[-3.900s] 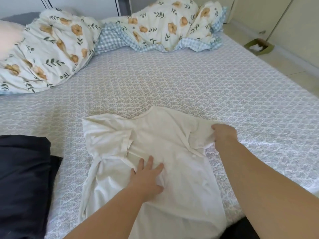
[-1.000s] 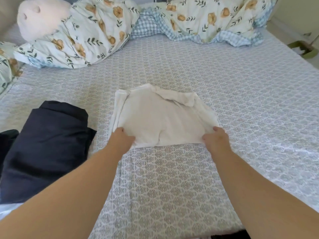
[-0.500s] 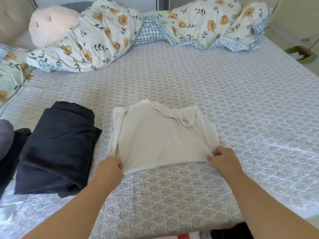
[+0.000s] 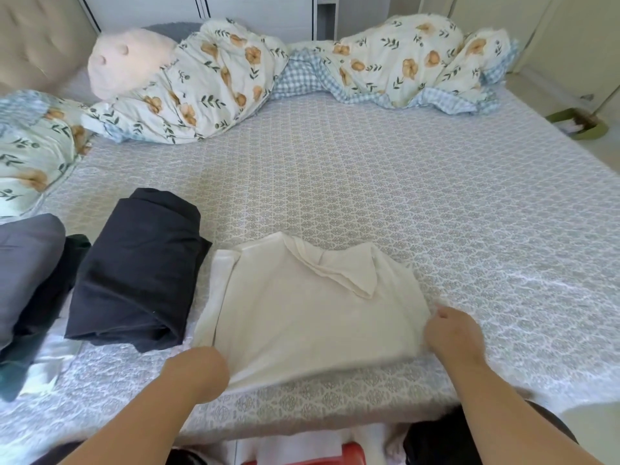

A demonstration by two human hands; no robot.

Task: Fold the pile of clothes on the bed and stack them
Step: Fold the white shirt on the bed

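Stack: folded navy garment lies on the bed at nine o'clock, just beside the shirt.
Left hand: grip curled on the near-left corner of the cream shirt, fingers hidden under cloth.
Shirt: folded, centre of the near bed edge, long axis running nine to three o'clock.
Right hand: pinching the near-right corner.
Relation: stack lies towards nine o'clock, so the left hand is nearer it.

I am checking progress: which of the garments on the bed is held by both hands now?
The white shirt: left hand and right hand grip its near corners. The black folded garment beside it lies untouched.
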